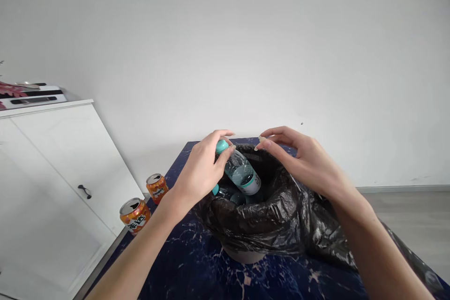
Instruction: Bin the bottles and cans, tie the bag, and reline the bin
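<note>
My left hand is closed around the neck of a clear plastic bottle with a turquoise cap and a pale label. The bottle slants with its base down inside a bin lined with a black plastic bag. Other bottles lie inside, one showing its turquoise cap; the bag's folds hide the rest. Over the far right side of the bag's opening hovers my right hand, fingers loosely curved, with nothing visible in them.
Two opened orange drink cans stand left of the bin on a dark blue marble-patterned table. A white cabinet is to the left, with a pale wall behind. Loose bag plastic spreads across the table's right side.
</note>
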`<state>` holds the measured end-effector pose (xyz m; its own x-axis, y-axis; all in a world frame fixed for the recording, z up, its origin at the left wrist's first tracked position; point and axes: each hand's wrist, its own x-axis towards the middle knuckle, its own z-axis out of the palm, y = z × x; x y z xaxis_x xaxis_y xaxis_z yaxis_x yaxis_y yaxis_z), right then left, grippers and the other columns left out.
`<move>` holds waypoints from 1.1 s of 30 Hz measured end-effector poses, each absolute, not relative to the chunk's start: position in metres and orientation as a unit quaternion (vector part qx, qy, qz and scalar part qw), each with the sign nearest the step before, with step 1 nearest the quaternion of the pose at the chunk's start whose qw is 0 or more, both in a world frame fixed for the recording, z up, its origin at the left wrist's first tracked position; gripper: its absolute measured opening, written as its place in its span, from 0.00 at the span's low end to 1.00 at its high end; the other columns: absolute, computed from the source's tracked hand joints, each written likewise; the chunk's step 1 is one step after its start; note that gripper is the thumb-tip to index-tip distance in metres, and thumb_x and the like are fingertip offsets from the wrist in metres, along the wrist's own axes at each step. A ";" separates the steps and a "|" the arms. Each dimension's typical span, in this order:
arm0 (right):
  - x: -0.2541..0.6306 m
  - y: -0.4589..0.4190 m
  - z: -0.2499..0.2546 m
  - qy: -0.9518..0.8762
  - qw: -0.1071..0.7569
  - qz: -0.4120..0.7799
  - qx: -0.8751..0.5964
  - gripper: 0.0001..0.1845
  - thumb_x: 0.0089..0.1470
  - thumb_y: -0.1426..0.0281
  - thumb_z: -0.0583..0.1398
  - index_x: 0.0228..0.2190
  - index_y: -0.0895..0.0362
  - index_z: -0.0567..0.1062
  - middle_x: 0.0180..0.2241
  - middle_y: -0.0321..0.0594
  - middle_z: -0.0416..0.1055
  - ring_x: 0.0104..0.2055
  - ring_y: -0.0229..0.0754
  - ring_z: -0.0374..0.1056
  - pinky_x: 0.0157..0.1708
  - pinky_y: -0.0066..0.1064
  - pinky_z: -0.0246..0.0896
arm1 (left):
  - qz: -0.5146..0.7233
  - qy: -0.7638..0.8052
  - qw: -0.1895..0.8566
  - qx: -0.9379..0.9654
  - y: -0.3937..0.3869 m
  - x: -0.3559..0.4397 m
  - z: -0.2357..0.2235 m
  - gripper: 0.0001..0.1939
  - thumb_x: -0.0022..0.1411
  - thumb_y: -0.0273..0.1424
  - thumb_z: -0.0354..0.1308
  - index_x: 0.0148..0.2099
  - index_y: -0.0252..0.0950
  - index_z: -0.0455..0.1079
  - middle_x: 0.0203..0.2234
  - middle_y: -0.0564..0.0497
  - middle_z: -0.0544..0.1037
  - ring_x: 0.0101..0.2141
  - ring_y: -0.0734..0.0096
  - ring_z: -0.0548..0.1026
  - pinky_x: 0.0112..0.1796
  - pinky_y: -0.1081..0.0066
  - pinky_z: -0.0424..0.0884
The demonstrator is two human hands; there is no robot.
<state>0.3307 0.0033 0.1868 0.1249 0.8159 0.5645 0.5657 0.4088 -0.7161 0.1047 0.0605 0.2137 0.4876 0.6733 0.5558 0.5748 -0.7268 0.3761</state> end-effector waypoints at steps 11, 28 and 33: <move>0.331 0.010 0.182 -0.693 0.479 0.111 -0.527 0.16 0.65 0.53 0.59 0.46 0.48 0.80 0.49 0.42 0.82 0.53 0.54 0.76 0.47 0.47 0.73 | 0.405 0.362 0.025 0.839 0.047 0.089 0.233 0.12 0.75 0.34 0.56 0.56 0.43 0.76 0.51 0.50 0.83 0.48 0.63 0.81 0.51 0.62 0.78; 0.329 0.012 0.181 -0.713 0.436 0.119 -0.536 0.19 0.66 0.50 0.58 0.46 0.46 0.81 0.50 0.38 0.82 0.53 0.51 0.77 0.52 0.44 0.71 | 0.241 0.374 0.063 0.893 0.060 0.082 0.218 0.16 0.78 0.38 0.48 0.59 0.45 0.75 0.56 0.48 0.80 0.56 0.58 0.78 0.56 0.55 0.75; 0.330 0.011 0.181 -0.713 0.438 0.116 -0.535 0.19 0.66 0.50 0.58 0.45 0.46 0.81 0.50 0.38 0.82 0.53 0.52 0.76 0.51 0.45 0.71 | 0.257 0.391 0.085 0.879 0.056 0.067 0.223 0.22 0.79 0.46 0.44 0.64 0.48 0.71 0.59 0.48 0.79 0.60 0.58 0.76 0.61 0.53 0.71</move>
<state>0.3296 0.0107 0.1815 -0.0449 0.8650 0.4997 0.6613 0.4006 -0.6341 0.0672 0.0563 0.2229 0.5611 0.7323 0.3859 0.6448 -0.6790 0.3510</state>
